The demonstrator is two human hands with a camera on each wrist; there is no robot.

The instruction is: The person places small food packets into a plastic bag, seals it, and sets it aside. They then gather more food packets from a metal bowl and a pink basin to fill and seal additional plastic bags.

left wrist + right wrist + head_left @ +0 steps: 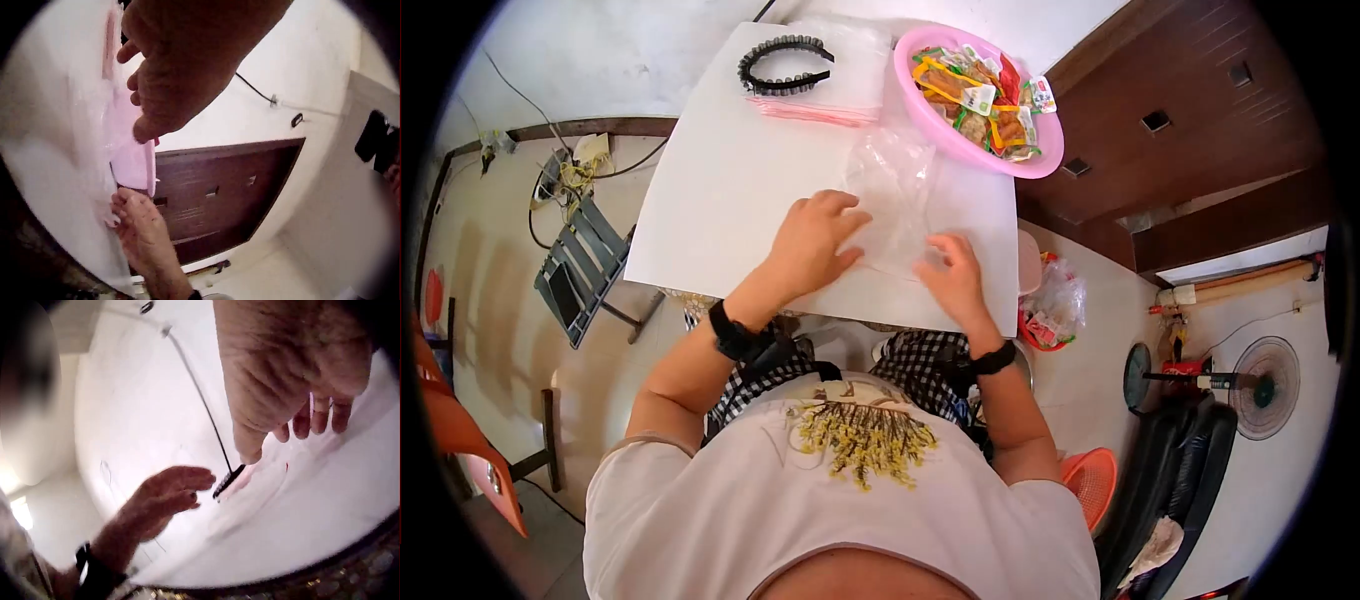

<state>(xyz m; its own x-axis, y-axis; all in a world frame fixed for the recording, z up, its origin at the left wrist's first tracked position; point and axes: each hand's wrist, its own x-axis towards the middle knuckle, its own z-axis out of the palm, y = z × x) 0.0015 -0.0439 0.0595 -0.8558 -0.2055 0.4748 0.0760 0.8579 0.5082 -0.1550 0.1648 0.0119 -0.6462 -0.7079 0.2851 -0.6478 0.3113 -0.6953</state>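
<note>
The clear plastic bag (892,190) lies flat on the white table (730,190), its long axis pointing away toward the pink basin (903,85), its near end between the left hand (815,245) and right hand (952,278), each grip loosely spread, fingertips pressing its edges.

A white table (730,190) carries everything. A pink basin (915,105) sits at its far right corner, with its rim reaching past the table's right edge. A clear plastic bag (895,200) lies flat and crinkled on the tabletop just on the near side of the basin, its far end close to the basin's wall. Left of the basin, along the same far edge, lies a flat stack of clear bags (850,75) with a pink strip. A black headband (784,43) rests on the end of the stack farthest from the basin.
</note>
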